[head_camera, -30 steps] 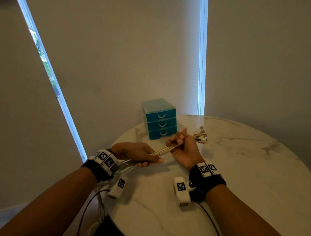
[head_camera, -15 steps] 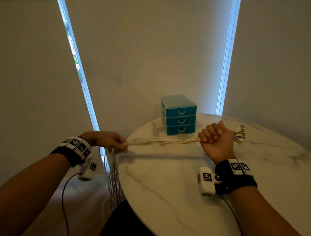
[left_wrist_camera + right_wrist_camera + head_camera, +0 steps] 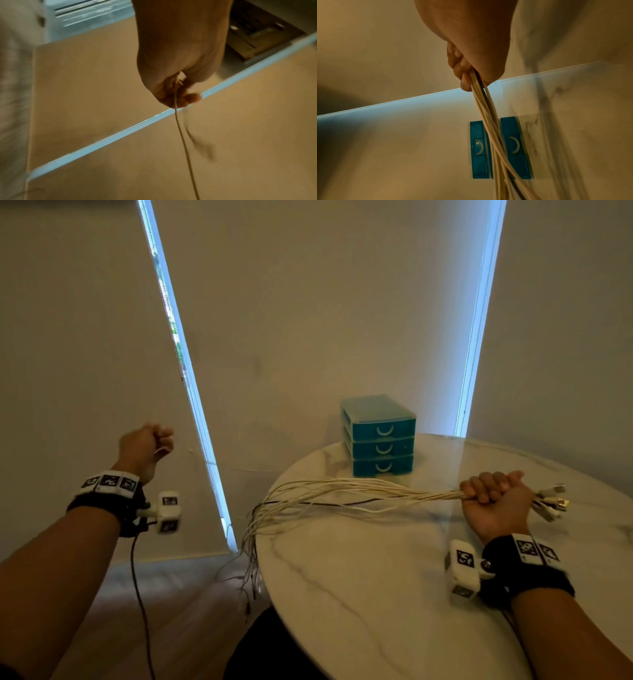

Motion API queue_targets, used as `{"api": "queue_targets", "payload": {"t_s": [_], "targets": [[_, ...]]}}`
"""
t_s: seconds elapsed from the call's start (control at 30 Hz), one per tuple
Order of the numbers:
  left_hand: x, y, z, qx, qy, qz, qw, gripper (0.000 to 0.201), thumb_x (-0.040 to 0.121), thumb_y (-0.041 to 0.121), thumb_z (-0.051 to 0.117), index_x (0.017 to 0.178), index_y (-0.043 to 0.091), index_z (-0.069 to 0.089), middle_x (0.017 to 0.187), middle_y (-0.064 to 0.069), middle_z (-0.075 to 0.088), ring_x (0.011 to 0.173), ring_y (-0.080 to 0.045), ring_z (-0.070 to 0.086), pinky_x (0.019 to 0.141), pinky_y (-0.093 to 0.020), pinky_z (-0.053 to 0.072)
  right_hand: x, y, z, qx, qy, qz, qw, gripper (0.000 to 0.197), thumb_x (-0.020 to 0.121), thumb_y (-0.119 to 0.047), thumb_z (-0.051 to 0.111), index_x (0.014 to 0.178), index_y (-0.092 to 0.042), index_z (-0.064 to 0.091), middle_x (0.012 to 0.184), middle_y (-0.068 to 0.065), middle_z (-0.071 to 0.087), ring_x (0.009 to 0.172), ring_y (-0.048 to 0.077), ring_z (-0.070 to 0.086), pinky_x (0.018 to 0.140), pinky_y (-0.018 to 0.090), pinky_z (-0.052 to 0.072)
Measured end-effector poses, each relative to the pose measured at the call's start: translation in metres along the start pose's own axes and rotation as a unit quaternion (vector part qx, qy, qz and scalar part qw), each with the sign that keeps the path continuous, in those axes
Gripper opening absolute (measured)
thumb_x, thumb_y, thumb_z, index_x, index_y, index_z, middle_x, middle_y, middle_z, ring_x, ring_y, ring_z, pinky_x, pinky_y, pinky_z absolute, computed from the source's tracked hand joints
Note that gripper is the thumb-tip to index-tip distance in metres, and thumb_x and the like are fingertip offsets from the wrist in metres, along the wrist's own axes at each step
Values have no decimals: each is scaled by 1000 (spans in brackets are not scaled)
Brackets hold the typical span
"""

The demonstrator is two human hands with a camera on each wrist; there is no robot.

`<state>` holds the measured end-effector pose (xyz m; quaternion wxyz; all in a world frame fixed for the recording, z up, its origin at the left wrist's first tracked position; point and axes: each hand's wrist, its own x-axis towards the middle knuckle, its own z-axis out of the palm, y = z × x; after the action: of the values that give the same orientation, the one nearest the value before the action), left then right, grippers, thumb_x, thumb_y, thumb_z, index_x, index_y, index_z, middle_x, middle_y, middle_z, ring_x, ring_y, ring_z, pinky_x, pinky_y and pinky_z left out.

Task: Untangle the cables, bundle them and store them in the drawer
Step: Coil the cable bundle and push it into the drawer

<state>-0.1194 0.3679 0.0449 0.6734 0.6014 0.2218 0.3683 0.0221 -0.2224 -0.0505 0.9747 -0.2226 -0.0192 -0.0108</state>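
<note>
Swung out past the surface (image 3: 359, 594), the left hand (image 3: 144, 448) pinches one thin strand (image 3: 180, 135); the right hand's (image 3: 495, 503) grip stays clenched round the cables (image 3: 359, 491).

Cream-white cables (image 3: 359, 491) (one dark strand among them), teal drawer unit (image 3: 380, 436) with white handles, grey-veined white marble table (image 3: 376, 594)

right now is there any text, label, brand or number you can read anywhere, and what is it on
No readable words, brands or numbers in any view.
Wristbands: black-and-white square marker patterns only, no letters.
Wrist camera housings: the same kind of marker, no text.
Teal drawer unit: plain fronts with white curved handles, no label.
Cable connectors past the right hand: too small and blurred to show any marking.
</note>
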Motion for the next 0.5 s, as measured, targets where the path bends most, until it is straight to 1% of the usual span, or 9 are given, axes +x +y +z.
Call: {"api": "queue_targets", "payload": {"t_s": [0.03,0.1,0.13,0.2,0.27,0.3,0.37,0.43,0.5], "targets": [[5,-1,-5,-24,14,-13,1000,24,109,8,45,130,12,57,112,-11,63,78,-12,69,77,-26,60,0,0,0,-1,2,0,1000,35,77,-40,56,55,-27,33,47,-7,24,45,13,17,49,28,23],[7,-7,-10,14,10,-30,999,52,112,11,40,161,19,25,137,-9,53,118,-24,61,109,-47,47,-1,-2,-1,-6,2,3,1000,38,81,-40,55,54,-27,32,47,-8,23,45,13,17,49,27,23],[7,-10,-11,91,5,-39,995,60,112,15,43,165,19,16,147,-10,48,131,-28,54,116,-53,39,-1,-2,-1,-10,0,7,1000,43,88,-38,54,53,-27,32,47,-8,23,45,13,17,48,27,24],[12,-17,-10,265,3,-80,961,87,106,31,63,169,14,5,169,-15,30,150,-39,39,122,-57,35,-3,0,0,-22,-7,18,1000,55,104,-40,45,52,-27,33,46,-8,24,44,13,18,46,26,26],[9,-23,0,411,8,-96,906,110,95,48,77,169,11,6,174,-21,16,155,-45,29,123,-61,32,-5,4,3,-30,-22,27,999,61,109,-45,41,52,-26,35,46,-8,24,44,12,19,46,26,28],[0,-25,10,448,16,-60,892,107,92,50,79,167,10,15,171,-23,20,154,-46,29,123,-61,31,-6,6,6,-35,-29,31,999,62,109,-47,40,51,-26,35,46,-8,24,44,12,19,47,26,29],[-28,-27,42,439,4,65,896,84,91,51,80,156,16,39,158,-18,43,148,-42,39,120,-57,35,-9,9,10,-42,-41,36,998,63,109,-49,40,51,-26,36,46,-7,24,43,12,20,47,26,30],[-68,-28,83,380,-99,156,907,74,87,66,76,142,23,51,139,-6,61,136,-31,53,113,-52,45,-12,10,14,-42,-49,37,997,63,109,-50,40,51,-26,36,46,-7,25,43,12,21,47,27,31],[-105,-32,127,378,-245,189,872,92,75,89,66,142,28,51,135,4,64,132,-19,56,111,-47,49,-14,9,17,-46,-58,36,997,64,111,-51,40,52,-25,37,46,-7,26,43,12,22,47,27,31]]}}
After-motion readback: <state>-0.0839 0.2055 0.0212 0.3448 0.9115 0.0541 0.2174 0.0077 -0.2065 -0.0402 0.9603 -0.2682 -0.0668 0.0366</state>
